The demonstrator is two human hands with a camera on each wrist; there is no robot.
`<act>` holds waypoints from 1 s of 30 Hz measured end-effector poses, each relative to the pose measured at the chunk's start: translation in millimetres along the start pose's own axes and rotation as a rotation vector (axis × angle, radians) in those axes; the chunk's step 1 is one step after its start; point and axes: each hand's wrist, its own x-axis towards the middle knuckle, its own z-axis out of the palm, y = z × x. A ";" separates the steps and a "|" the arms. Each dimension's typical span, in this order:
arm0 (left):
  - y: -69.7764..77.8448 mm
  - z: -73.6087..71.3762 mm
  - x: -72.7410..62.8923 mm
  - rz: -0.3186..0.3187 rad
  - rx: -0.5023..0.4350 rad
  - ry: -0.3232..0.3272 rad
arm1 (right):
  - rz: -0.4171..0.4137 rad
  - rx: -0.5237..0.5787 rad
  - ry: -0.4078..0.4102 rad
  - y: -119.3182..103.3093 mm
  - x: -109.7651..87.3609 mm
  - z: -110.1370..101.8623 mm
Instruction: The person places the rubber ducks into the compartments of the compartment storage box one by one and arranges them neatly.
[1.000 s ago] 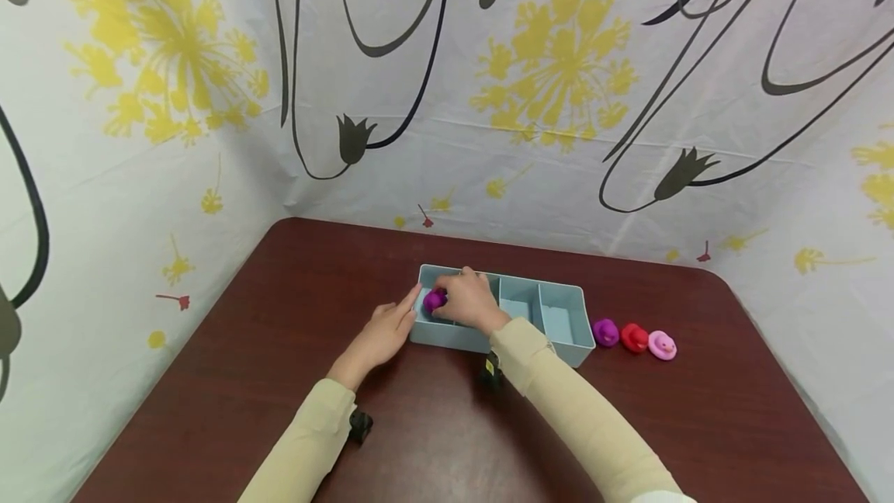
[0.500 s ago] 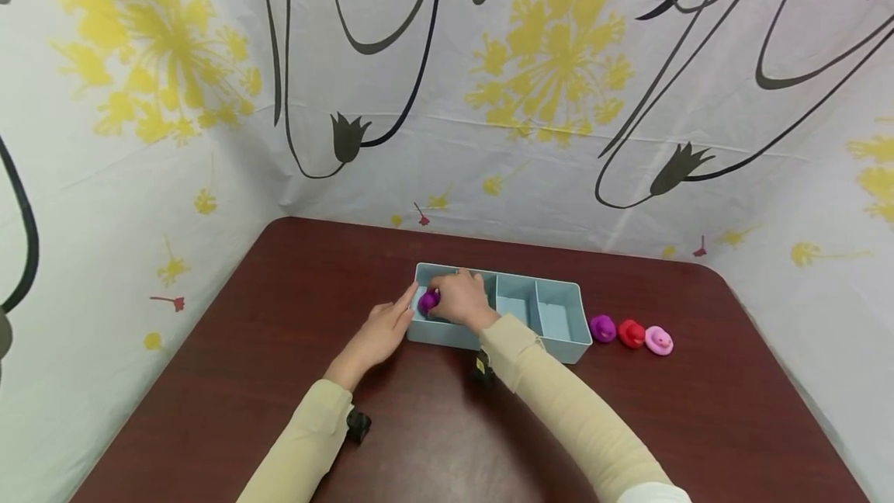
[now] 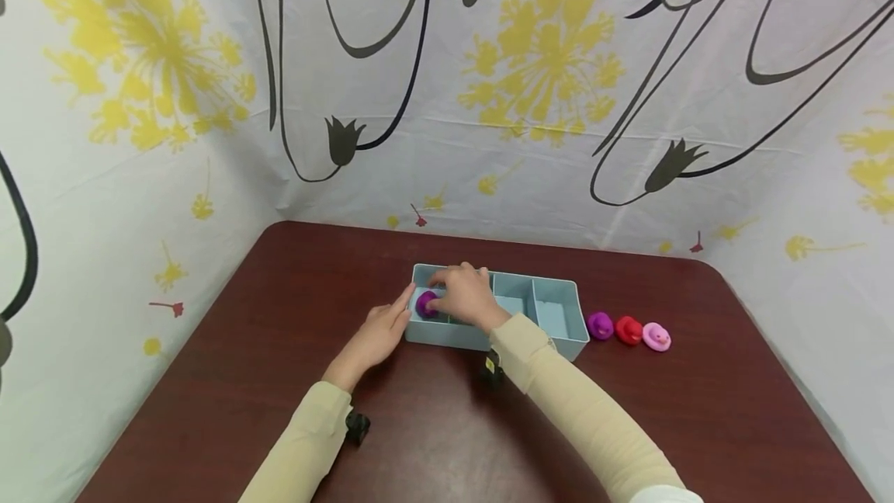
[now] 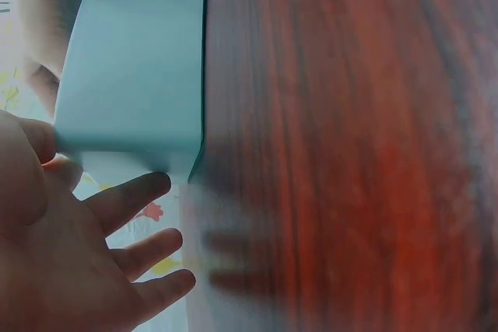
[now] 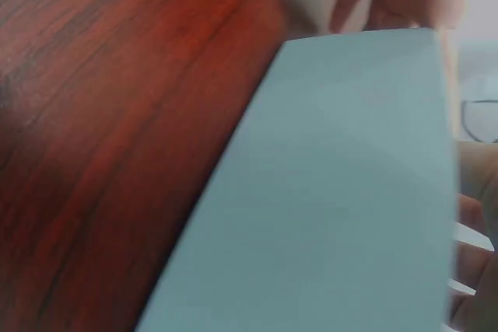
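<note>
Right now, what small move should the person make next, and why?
Probably lift the right hand away, leaving the nearby purple toy: it already shows within the end compartment of the box, and the left hand touches that end.

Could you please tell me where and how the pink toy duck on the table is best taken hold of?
Probably by the near and far sides of its rounded body, coming from above: the pink toy duck sits uncovered on the table, and the red toy duck crowds its left side.
</note>
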 end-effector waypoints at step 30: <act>-0.9 4.9 0.0 0.027 -0.043 -0.002 | 0.062 -0.038 0.115 51.6 -33.8 -59.4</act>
